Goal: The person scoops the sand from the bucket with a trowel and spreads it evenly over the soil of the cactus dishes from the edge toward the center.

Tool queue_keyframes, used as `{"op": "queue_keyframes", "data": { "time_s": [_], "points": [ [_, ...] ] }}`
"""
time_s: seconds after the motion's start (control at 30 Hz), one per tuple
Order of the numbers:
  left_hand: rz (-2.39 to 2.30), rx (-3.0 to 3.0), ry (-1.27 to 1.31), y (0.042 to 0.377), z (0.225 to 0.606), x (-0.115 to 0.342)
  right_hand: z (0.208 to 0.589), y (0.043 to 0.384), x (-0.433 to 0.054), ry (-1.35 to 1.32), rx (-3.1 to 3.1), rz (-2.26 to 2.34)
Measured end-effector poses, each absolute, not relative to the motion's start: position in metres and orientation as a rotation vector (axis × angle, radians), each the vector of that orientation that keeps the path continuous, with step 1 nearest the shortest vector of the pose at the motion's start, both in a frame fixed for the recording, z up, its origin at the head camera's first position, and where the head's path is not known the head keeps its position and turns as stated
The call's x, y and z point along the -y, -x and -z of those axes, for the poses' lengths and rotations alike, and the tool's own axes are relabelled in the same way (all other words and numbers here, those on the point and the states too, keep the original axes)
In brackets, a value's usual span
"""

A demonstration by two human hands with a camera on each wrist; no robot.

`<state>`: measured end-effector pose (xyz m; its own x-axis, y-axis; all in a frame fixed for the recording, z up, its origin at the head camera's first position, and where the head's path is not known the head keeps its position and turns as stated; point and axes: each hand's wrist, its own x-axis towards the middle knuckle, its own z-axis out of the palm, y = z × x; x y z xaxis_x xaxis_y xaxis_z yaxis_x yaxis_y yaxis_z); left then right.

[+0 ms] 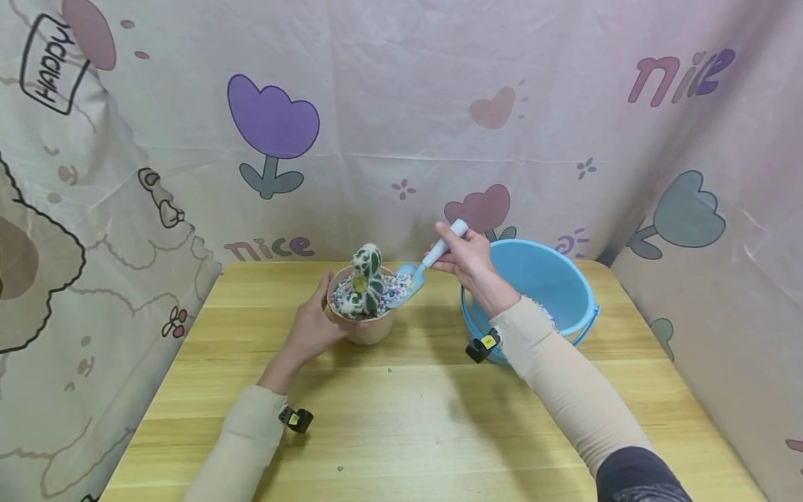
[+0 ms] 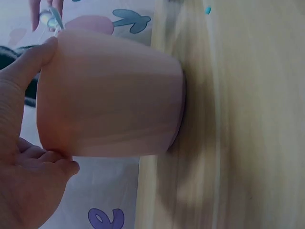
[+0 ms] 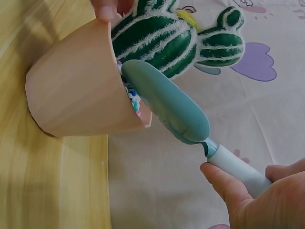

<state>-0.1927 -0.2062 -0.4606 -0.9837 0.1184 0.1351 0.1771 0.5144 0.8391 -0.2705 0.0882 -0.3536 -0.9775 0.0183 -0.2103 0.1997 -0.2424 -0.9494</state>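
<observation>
My left hand (image 1: 316, 322) grips a peach flower pot (image 1: 371, 330) at its rim, thumb and fingers spread around its side. Rising from the pot is a green cactus (image 1: 367, 261) with fuzzy white ridges and a yellow spot, set among small multicoloured pebbles (image 1: 341, 293). The white handle of a blue trowel (image 1: 441, 248) is held in my right hand (image 1: 472, 259). In the right wrist view, the trowel's blade (image 3: 167, 102) tilts down over the pot's rim, its tip beside the cactus. Pebbles show along the blade in the head view.
A blue bucket (image 1: 533, 275) with its handle lowered stands on the right of the wooden table (image 1: 401, 432), below my right forearm. Pale grains show inside it. Small specks lie on the tabletop. A printed cloth (image 1: 376, 104) hangs behind and at both sides.
</observation>
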Motion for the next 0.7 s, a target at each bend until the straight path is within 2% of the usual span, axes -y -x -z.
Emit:
{"op": "queue_keyframes", "data": {
  "time_s": [0.7],
  "points": [
    [1.259,2.392,0.087,0.180,0.473,0.170,0.352,0.271,-0.091,-0.243,-1.892,2.363]
  ]
}}
